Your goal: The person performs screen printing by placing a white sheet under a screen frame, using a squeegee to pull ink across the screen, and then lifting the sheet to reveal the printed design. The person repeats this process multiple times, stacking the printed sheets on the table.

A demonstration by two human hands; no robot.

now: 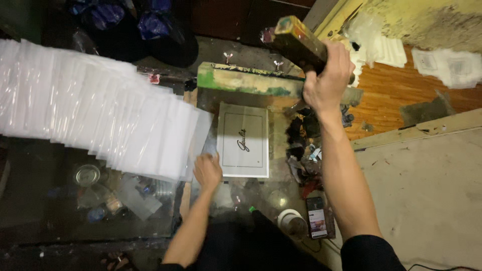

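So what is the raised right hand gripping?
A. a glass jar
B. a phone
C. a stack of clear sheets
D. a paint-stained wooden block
D: the right hand is closed around a paint-stained wooden block, held up above the white printed sheet.

The scene is dim, lit mostly from above, with dark corners along the top left. A glass-topped table (45,211) fills the left and middle, its surface dark and reflective, and jars and small clutter show under the glass. To the right lies a wooden floor (396,90) of reddish-brown boards, partly covered by torn white scraps (442,62). Below it a large pale board (427,185), stained and scuffed, lies flat, edged by a light wooden strip (416,129). At top right, a yellowed, mouldy surface (432,20) shows dark patches. Dark bags (160,25) sit at the top.
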